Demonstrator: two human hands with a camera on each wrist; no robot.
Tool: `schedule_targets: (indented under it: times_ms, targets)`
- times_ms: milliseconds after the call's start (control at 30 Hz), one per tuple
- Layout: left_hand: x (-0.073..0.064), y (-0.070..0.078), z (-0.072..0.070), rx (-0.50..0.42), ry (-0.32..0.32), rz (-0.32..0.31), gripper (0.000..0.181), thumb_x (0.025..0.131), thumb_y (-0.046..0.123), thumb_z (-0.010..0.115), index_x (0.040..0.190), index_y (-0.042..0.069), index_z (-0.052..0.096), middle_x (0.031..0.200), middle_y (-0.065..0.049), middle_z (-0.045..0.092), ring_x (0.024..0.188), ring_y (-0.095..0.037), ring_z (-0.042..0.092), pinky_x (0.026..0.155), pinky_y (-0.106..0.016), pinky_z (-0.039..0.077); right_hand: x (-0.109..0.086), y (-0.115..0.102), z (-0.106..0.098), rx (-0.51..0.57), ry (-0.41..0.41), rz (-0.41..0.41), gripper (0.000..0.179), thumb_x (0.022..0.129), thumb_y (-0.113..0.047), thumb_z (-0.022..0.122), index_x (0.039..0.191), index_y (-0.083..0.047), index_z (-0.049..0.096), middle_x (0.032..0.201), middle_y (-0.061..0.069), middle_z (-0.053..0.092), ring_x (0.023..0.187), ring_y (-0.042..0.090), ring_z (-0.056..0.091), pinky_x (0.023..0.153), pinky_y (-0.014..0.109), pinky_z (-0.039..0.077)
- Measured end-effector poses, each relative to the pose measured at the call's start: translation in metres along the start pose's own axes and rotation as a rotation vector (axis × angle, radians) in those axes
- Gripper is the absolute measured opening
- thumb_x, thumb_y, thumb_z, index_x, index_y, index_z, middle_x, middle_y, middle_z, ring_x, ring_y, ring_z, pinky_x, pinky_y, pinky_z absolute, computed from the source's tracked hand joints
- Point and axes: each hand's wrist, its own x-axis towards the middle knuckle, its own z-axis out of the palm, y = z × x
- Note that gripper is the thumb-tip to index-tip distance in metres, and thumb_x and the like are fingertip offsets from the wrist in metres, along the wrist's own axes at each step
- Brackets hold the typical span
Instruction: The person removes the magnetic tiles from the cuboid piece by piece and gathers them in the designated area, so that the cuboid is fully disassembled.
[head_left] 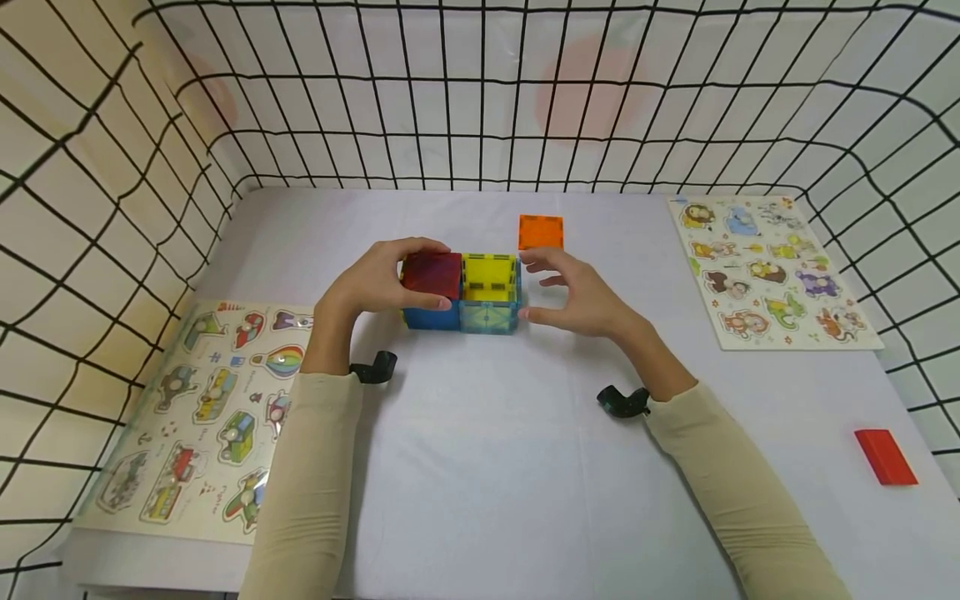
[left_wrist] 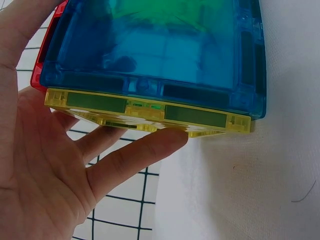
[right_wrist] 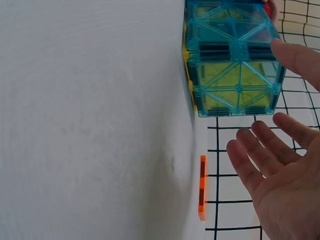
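Observation:
A two-part box of translucent magnetic tiles stands on the white cloth in the head view. Its left half has a red tile [head_left: 432,273] on top and a blue tile [head_left: 432,320] in front. The right half is open at the top, showing yellow tiles [head_left: 489,275] inside and a light-blue tile [head_left: 487,318] in front. My left hand [head_left: 367,279] holds the left half, its thumb along the front top edge; in the left wrist view a finger touches the yellow end tile [left_wrist: 150,112]. My right hand [head_left: 577,296] hovers with spread, relaxed fingers by the right end.
Behind the box lies an orange square tile [head_left: 541,232]. A vehicle puzzle board [head_left: 191,442] is at left, partly under my left sleeve; an animal puzzle board [head_left: 772,271] is at far right. A red block [head_left: 886,457] lies near the right edge. Black wire mesh [head_left: 480,133] borders the table.

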Motion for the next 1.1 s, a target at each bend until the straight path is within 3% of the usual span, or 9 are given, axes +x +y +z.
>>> schedule_targets:
  times_ms: [600, 1100]
  targets:
    - [0.0, 0.0, 0.001, -0.003, -0.002, 0.004, 0.078, 0.073, 0.051, 0.09, 0.14, 0.031, 0.058, 0.135, 0.006, 0.06, 0.118, -0.019, 0.052, 0.09, -0.042, 0.059, 0.005, 0.01, 0.01, 0.015, -0.053, -0.024, 0.087, 0.084, -0.024, 0.085, 0.155, -0.01, 0.038, 0.149, 0.011, 0.053, 0.136, 0.029, 0.051, 0.113, 0.05, 0.048]
    - [0.0, 0.0, 0.003, -0.01, 0.004, 0.002, 0.077, 0.072, 0.047, 0.091, 0.139, 0.031, 0.058, 0.134, 0.005, 0.06, 0.12, -0.019, 0.051, 0.089, -0.042, 0.06, 0.007, 0.005, 0.019, -0.012, 0.052, 0.032, 0.076, 0.074, -0.017, 0.087, 0.138, -0.004, 0.048, 0.137, 0.015, 0.059, 0.126, 0.031, 0.059, 0.11, 0.046, 0.051]
